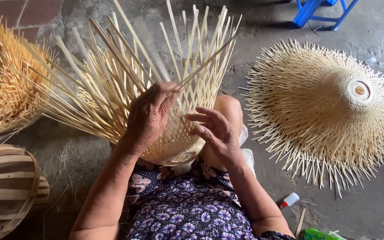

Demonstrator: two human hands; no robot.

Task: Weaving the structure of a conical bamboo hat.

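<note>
A half-woven bamboo basket (174, 142) lies in my lap, its woven base toward me and many loose pale strips (112, 75) fanning up and away. My left hand (150, 113) rests on the weave and pinches one thin strip (210, 60) between thumb and fingers near the top of the woven part. My right hand (216, 129) is just to the right, fingers spread and curved against the basket's side, holding nothing that I can see.
A finished cone-shaped bamboo weave (325, 106) with a ragged fringe lies on the concrete floor at right. More bamboo work (5, 84) sits at far left, a slatted wooden form (5, 186) at lower left. A blue stool (323, 11), small glue bottle (290, 200).
</note>
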